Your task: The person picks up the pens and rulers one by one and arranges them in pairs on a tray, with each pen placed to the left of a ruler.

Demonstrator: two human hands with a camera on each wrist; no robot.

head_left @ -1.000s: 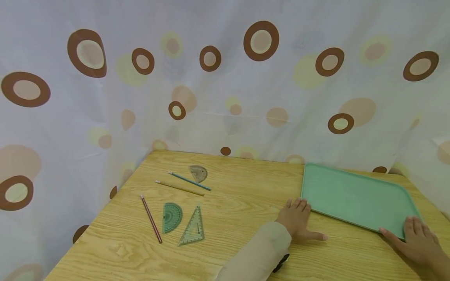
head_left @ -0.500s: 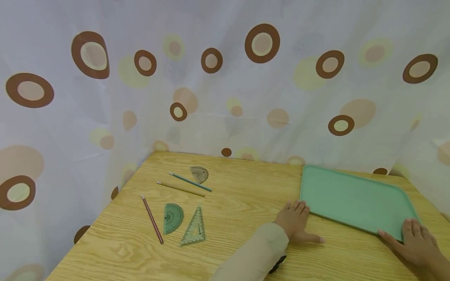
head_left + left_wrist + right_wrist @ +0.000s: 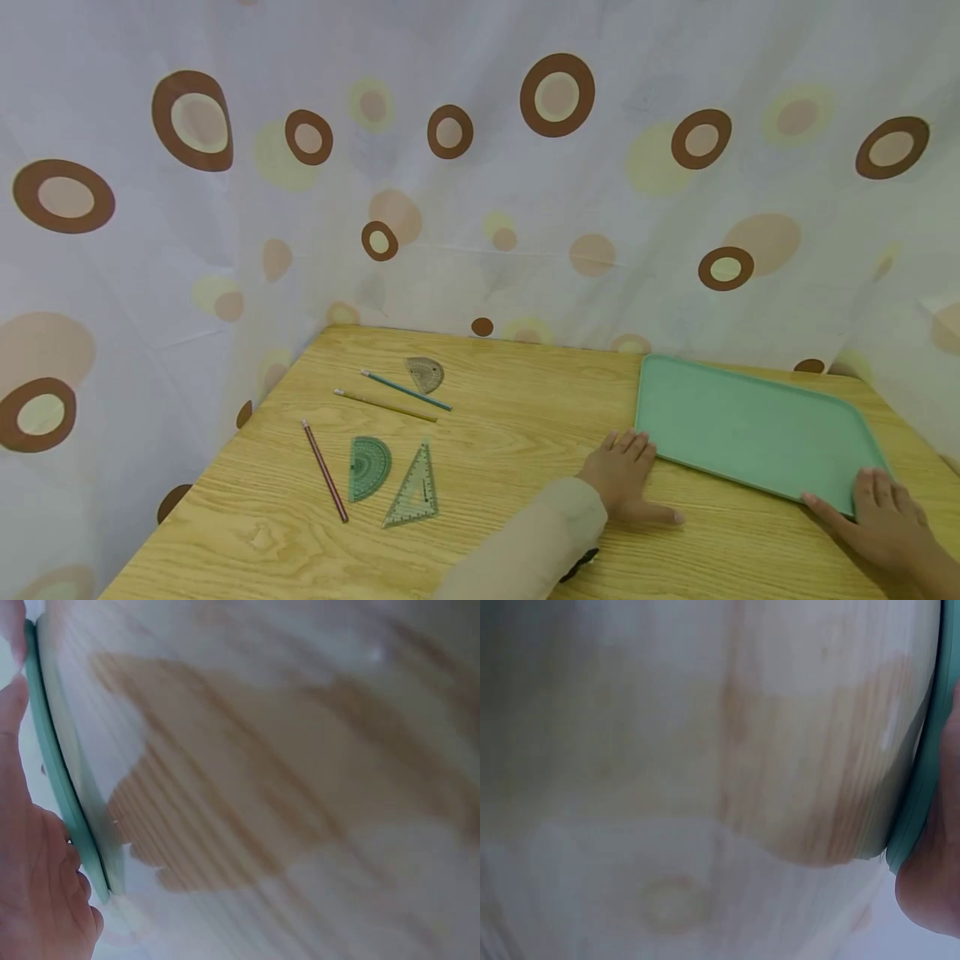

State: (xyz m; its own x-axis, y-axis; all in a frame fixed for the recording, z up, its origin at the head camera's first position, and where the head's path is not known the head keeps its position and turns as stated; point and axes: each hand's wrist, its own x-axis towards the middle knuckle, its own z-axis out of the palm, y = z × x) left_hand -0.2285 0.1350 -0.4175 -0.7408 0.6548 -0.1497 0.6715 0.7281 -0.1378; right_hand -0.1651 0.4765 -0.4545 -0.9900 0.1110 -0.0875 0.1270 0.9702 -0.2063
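Observation:
A flat green tray [image 3: 750,433] with a low rim lies on the right of the table. My left hand [image 3: 618,479] rests by its near left corner, fingertips at the rim and thumb spread out to the side. At the near right corner is my right hand [image 3: 888,517], its fingers extended along the right side and its thumb along the front edge. The left wrist view shows the tray's edge [image 3: 56,757] beside the left fingers. In the right wrist view the rim [image 3: 928,765] runs along the right hand [image 3: 934,889].
On the wooden table [image 3: 517,450] to the left lie a red pencil [image 3: 325,471], a yellow pencil [image 3: 386,405], a blue pencil [image 3: 405,390], a green protractor [image 3: 369,468], a clear protractor [image 3: 426,374] and a set square [image 3: 414,492]. A patterned curtain [image 3: 480,183] stands behind.
The tray has slid slightly to the left, and both hands have shifted left along with it. The pencils, protractors and set square keep their places.

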